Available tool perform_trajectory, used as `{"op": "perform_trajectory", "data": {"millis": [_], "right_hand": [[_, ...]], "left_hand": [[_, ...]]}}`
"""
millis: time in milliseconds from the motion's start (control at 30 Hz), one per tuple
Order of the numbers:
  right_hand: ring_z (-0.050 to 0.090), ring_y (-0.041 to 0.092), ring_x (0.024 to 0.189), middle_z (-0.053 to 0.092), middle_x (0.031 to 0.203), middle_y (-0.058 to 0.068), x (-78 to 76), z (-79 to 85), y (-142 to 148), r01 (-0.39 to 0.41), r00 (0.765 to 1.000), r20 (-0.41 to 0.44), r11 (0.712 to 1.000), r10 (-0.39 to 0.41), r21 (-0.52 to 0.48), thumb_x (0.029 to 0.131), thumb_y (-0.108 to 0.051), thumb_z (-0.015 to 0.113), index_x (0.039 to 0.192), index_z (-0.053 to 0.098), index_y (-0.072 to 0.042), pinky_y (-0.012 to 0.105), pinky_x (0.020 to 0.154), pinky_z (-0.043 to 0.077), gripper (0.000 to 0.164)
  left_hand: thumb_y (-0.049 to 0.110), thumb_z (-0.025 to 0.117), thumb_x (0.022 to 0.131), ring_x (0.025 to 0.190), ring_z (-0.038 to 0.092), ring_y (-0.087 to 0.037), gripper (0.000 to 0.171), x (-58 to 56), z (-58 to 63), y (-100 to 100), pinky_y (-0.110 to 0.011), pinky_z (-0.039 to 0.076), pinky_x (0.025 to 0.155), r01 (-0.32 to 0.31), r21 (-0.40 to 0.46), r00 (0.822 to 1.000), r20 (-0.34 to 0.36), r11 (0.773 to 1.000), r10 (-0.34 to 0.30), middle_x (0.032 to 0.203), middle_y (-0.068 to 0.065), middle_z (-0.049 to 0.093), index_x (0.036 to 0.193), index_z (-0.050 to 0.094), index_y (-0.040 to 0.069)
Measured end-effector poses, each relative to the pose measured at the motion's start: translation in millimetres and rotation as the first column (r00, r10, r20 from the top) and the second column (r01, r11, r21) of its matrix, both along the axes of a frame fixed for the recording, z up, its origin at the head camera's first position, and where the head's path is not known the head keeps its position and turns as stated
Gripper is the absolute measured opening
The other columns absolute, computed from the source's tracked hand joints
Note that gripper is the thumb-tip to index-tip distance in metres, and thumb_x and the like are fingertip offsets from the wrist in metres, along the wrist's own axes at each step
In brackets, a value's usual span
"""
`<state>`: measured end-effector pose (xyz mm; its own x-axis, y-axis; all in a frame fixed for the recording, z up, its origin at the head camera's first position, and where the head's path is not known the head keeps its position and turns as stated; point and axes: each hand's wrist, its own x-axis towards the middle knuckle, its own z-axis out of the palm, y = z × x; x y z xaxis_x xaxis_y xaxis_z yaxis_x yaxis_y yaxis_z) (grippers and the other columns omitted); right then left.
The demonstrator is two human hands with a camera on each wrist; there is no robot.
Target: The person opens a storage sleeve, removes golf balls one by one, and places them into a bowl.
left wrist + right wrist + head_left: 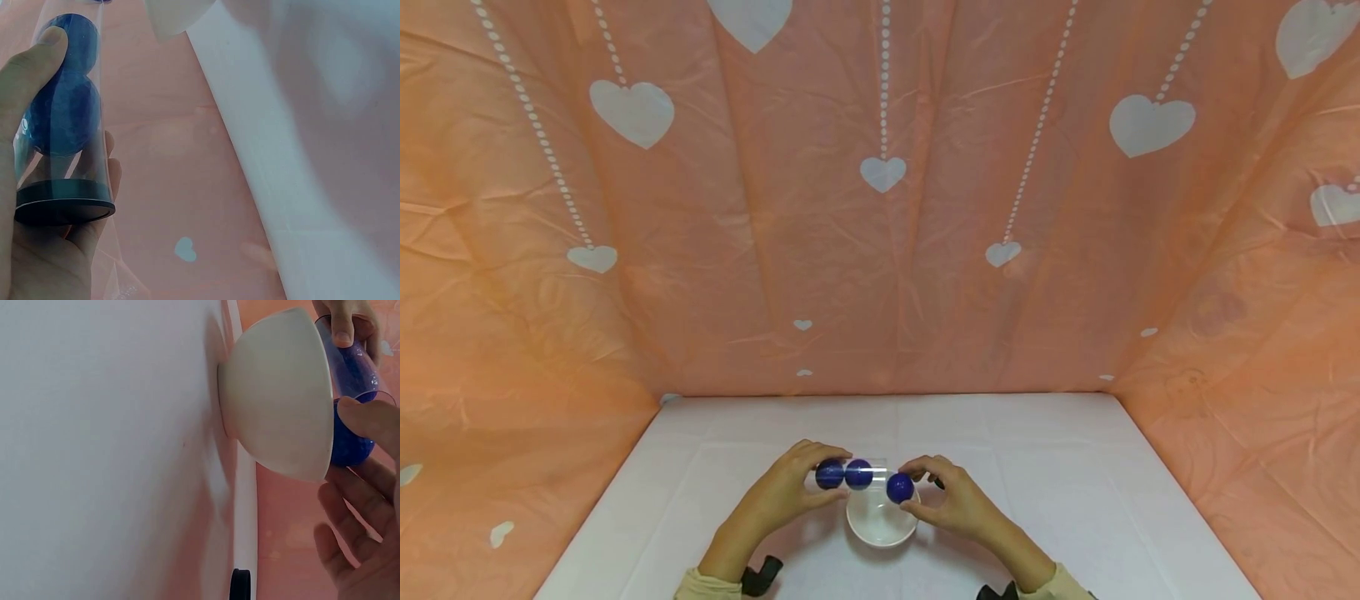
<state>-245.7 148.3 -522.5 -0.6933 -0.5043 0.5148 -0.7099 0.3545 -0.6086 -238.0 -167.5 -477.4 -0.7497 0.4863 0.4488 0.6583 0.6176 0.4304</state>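
Note:
My left hand (784, 493) grips a clear tube (880, 468) lying roughly level, its thumb along one side. Inside are two blue balls (858, 474), one behind the other. A black cap (65, 206) closes the tube's end nearest the left palm. My right hand (957, 502) pinches a third blue ball (900, 488) between thumb and fingers, right at the tube's open end. Below both hands stands a white bowl (882, 532), upright on the table, with the ball overlapping its rim in the head view. A small dark piece (938, 482) shows by the right fingers.
A white cloth covers the table (1045, 450). Orange sheets with white hearts (883, 174) hang behind it and on both sides. Black wrist mounts (763, 576) show beside the sleeves (707, 586).

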Motion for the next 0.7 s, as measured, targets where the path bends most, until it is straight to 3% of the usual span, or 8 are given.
{"op": "perform_trajectory", "data": {"millis": [167, 367, 700], "right_hand": [[0.062, 0.009, 0.103, 0.072, 0.111, -0.011, 0.9, 0.7, 0.4, 0.038, 0.999, -0.01, 0.997, -0.037, 0.062, 0.086, -0.024, 0.093, 0.125, 0.073, -0.021, 0.041, 0.086, 0.055, 0.044], [0.065, 0.01, 0.101, 0.073, 0.11, -0.01, -1.3, -3.7, -1.1, 0.027, 0.996, -0.085, 0.995, -0.019, 0.091, 0.085, -0.021, 0.093, 0.124, 0.073, -0.018, 0.035, 0.091, 0.048, 0.044], [0.065, 0.011, 0.101, 0.075, 0.111, -0.008, -1.3, -2.9, -2.3, 0.027, 0.988, -0.153, 0.994, -0.011, 0.105, 0.084, -0.018, 0.093, 0.123, 0.073, -0.014, 0.035, 0.091, 0.043, 0.044]], "left_hand": [[0.031, 0.093, 0.086, 0.11, 0.065, -0.012, 0.048, 0.2, 1.5, -0.1, -0.042, 0.058, 0.098, -0.007, -0.005, 1.0, 0.012, 1.0, 0.007, 0.122, 0.009, 0.074, 0.129, 0.074, 0.022], [0.031, 0.093, 0.086, 0.11, 0.065, -0.012, 0.047, -0.2, 1.0, -0.1, -0.042, 0.058, 0.098, -0.006, -0.005, 1.0, 0.015, 1.0, 0.006, 0.123, 0.009, 0.075, 0.128, 0.074, 0.022], [0.029, 0.093, 0.086, 0.11, 0.065, -0.013, 0.048, 0.1, 1.0, 0.6, -0.043, 0.058, 0.099, -0.004, -0.013, 1.0, 0.021, 1.0, 0.004, 0.123, 0.007, 0.075, 0.129, 0.074, 0.019]]}}
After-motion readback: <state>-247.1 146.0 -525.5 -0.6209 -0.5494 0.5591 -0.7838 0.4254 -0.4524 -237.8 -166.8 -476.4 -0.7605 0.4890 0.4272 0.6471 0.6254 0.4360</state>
